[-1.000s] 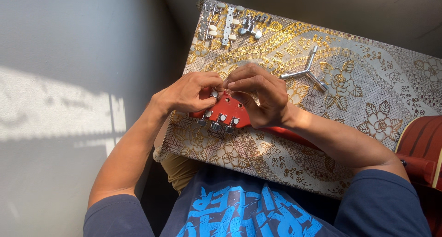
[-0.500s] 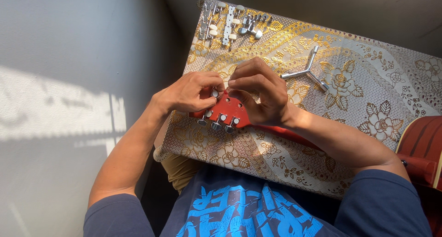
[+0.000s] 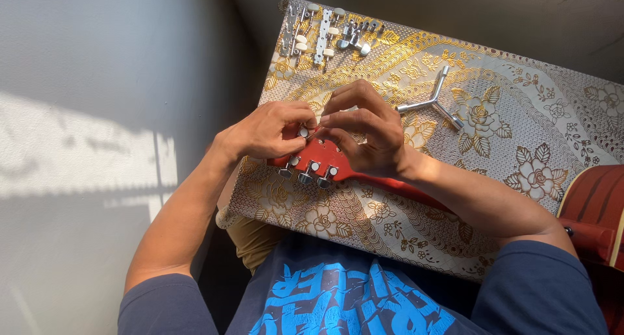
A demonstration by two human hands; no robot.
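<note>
Three-armed wrench [image 3: 434, 105] and spare tuners [image 3: 323, 30] lie beyond both hands [image 3: 325, 130].

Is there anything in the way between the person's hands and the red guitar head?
Nothing visible. The left hand and right hand are already on the red guitar headstock. The silver three-armed tool and spare tuning pegs lie apart on the gold-patterned cloth.

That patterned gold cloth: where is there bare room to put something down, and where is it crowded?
Bare cloth lies right of the three-armed metal tool, up to the guitar body, and along the near edge below the red headstock. It is crowded at the far left corner, with loose tuning pegs, and where the left hand and right hand work.
</note>
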